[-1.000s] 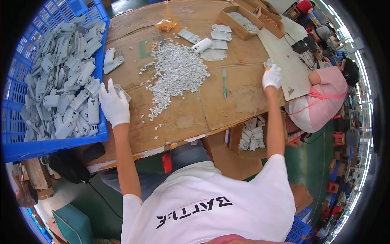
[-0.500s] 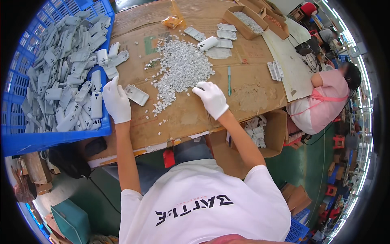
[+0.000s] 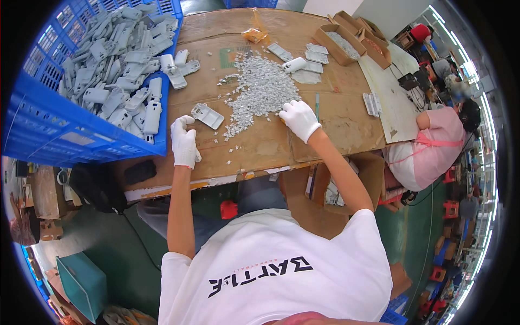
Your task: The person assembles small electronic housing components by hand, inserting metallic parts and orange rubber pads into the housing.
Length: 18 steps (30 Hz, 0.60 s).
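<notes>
Grey shell (image 3: pixel 208 115) well inside table's front edge (image 3: pixel 227 178)

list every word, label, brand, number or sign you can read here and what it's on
White shirt: large black lettering, upside down; I won't copy its words.
Same shirt: smaller red lettering; likewise not copied.
Cardboard: green print, too blurred to read.

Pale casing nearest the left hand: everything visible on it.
The pale grey casing is an oblong, plastic-looking shallow shell with rounded corners and a raised rim. It lies hollow side up on the cardboard-covered table, slanting upper left to lower right, left of the small-piece pile. The left hand is close beside it; contact is unclear.
</notes>
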Available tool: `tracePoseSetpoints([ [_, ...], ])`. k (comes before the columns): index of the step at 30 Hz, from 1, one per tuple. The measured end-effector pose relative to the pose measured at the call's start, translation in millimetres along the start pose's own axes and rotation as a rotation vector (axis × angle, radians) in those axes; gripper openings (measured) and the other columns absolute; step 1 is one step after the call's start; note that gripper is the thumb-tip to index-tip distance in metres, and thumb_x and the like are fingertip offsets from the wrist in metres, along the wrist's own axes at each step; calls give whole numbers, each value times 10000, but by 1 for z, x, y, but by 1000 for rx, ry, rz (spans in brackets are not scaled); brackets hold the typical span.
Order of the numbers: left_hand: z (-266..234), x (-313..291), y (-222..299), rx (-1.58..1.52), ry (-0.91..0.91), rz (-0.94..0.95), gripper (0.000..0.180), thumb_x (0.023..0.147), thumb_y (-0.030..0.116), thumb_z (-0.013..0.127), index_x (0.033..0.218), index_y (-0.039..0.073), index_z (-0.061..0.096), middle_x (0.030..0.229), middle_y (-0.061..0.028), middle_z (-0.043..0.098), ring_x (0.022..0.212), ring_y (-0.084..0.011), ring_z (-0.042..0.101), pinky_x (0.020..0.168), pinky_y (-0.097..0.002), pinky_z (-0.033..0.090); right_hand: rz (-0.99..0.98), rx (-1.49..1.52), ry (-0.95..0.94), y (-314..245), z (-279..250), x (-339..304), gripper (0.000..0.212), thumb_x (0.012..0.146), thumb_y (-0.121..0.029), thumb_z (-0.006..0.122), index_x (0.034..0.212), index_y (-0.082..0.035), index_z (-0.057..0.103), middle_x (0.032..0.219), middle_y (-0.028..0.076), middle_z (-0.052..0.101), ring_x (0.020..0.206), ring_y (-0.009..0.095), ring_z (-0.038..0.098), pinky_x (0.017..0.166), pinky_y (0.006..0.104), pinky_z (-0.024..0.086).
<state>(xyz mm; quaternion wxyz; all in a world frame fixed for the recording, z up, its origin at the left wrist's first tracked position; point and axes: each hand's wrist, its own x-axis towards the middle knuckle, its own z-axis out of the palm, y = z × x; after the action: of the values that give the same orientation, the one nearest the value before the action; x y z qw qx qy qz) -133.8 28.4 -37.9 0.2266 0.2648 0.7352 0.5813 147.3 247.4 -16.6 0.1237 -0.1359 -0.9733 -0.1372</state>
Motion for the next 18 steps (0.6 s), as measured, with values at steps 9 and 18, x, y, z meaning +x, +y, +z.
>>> tracePoseSetpoints([
  [9,11,-10,-18,-100,123,209,205,924,17,519,1080,6,653,1259,-144,608,1187,-271,556,1062,-358,401,349,500,-253,-16,-13,6,69,781,-125,710,803,-84,658,892,92,617,927,302,628,817,420,516],
  [18,-28,-23,3,742,-172,689,372,832,17,553,1162,133,678,1323,-164,583,1181,-356,556,981,-433,464,333,359,-171,-42,-14,2,145,775,-74,698,875,-72,592,865,121,611,847,348,634,741,449,520],
])
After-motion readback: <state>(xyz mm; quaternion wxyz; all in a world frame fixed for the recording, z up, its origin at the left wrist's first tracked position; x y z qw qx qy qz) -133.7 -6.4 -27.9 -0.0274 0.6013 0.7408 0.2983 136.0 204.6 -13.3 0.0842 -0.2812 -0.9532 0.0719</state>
